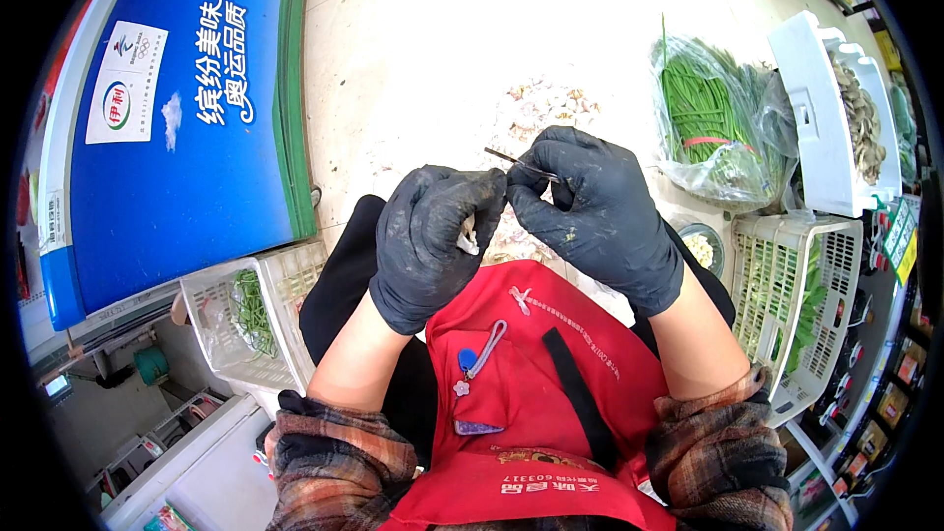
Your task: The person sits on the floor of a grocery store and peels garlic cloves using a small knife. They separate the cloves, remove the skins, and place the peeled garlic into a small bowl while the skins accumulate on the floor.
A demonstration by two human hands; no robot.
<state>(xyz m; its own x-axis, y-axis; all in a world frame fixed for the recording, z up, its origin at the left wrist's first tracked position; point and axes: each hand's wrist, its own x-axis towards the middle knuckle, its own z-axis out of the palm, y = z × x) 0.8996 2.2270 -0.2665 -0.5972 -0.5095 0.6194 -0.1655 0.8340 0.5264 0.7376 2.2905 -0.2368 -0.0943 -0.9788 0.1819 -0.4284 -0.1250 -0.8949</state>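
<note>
My left hand point(435, 243), in a soiled black glove, is curled around a small white piece that looks like garlic point(467, 237); the fingers hide most of it. In my right hand point(601, 210), gloved the same way, a thin dark metal blade point(509, 159) is pinched between thumb and fingers, its tip pointing to the upper left. The fingertips of both hands nearly meet above my lap. Papery garlic skins point(549, 103) lie scattered on the floor beyond and below them. Peeled cloves point(698, 249) fill a round container beside my right knee.
To the left stands a blue chest freezer point(221, 184) with a green edge. A plastic crate point(221, 310) holds green vegetables below it. At right are bagged garlic shoots point(697, 103), a white foam box point(811, 125) of mushrooms and another crate point(759, 295). My red apron point(516, 354) covers my lap.
</note>
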